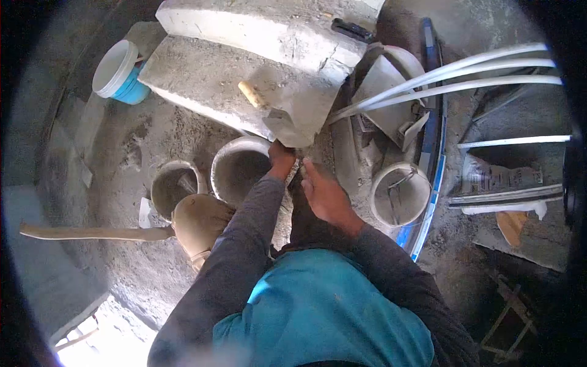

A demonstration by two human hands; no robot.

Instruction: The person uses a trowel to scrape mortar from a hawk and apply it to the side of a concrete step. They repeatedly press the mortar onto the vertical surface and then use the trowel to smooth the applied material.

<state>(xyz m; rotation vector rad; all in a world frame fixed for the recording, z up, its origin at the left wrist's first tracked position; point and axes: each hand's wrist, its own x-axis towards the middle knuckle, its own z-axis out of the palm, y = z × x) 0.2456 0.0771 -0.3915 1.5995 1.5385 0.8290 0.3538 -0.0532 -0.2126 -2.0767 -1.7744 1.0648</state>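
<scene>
My left hand (282, 160) is closed at the near end of a grey, dust-coated flat piece (290, 129), which looks like a trowel; its handle is hidden by the fingers. Close beside it on the right, my right hand (324, 192) has its fingers stretched forward, with nothing visible in it. A round bucket (241, 168) with a dusty rim stands just left of my left forearm. Above the hands, a short tan wooden piece (251, 95) lies on the concrete step (202, 73).
Left: a white-and-blue bucket (129, 92), a smaller bucket (177, 186), a wooden handle (98, 233) and a tan rounded object (199, 226). Right: a white bucket (400, 194), white pipes (452, 76), a blue level-like bar (431, 202) and a bag (501, 177). A black object (353, 30) lies on the upper step.
</scene>
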